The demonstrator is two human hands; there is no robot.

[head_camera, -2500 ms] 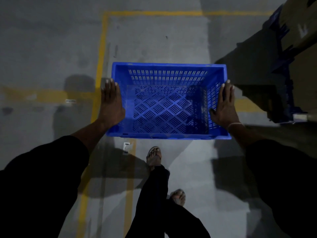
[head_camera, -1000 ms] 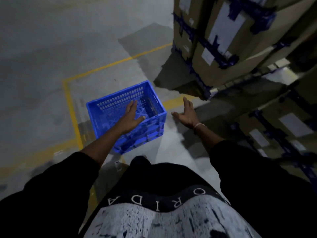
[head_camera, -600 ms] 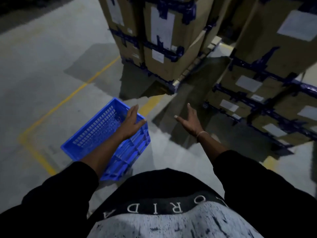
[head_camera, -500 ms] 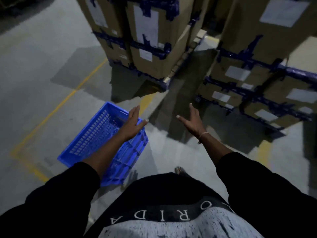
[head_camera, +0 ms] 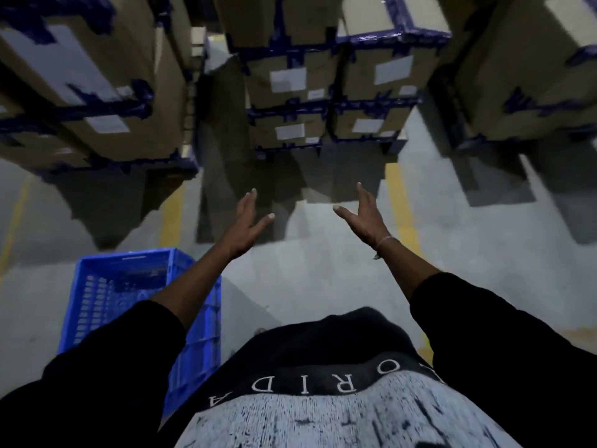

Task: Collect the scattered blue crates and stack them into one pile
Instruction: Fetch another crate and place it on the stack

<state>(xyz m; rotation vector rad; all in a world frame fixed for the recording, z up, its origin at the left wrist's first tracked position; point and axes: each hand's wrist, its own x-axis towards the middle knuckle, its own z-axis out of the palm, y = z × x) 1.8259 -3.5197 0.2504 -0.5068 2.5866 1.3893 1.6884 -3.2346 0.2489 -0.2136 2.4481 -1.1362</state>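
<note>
Grey concrete floor (head_camera: 323,273) with yellow lines (head_camera: 400,202); stacks of taped cardboard boxes (head_camera: 290,92) are seen along the far side. Both arms are stretched forward over the floor, palms turned toward each other. Left hand (head_camera: 245,226) and right hand (head_camera: 363,218) are held apart, fingers straight, thumbs spread, nothing gripped. Blue crate (head_camera: 106,292) is set on the floor at lower left, under the left forearm and untouched. Its contents cannot be made out.
</note>
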